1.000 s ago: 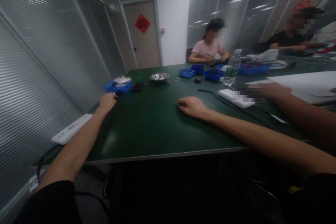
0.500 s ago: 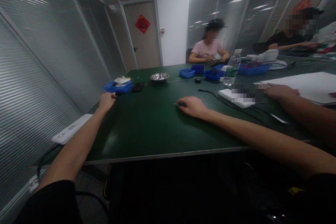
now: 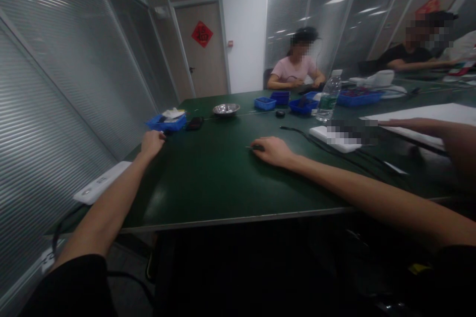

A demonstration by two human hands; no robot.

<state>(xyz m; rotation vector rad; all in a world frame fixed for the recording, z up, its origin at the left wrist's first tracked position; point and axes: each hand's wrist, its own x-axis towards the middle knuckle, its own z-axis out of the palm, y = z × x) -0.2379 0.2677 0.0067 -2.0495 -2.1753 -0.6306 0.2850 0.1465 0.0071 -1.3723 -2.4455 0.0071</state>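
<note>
My left hand (image 3: 151,143) is closed at the table's left side, just in front of a blue basket (image 3: 174,123). A small dark thing with a pale end (image 3: 167,133) shows at its fingertips, too small to make out. On the table's middle rests my right hand (image 3: 273,151), its fingers wrapped round a small dark-handled tool (image 3: 258,148). A thin metal tip sticks out of that tool to the left. Between and beyond both hands stands a shiny metal bowl (image 3: 226,109) with small pieces in it. Beside the blue basket lies a black phone (image 3: 195,123).
A co-worker's arm (image 3: 457,136) reaches in from the right, over a white board (image 3: 427,114). Near it are a white flat box (image 3: 320,133), a black cable (image 3: 297,131) and a water bottle (image 3: 329,96). Several blue baskets (image 3: 265,104) stand farther back. Two people sit across the table.
The co-worker's arm at the right has shifted to the right and the hand now lies flatter over the white board's edge. My two hands have stayed where they were.
</note>
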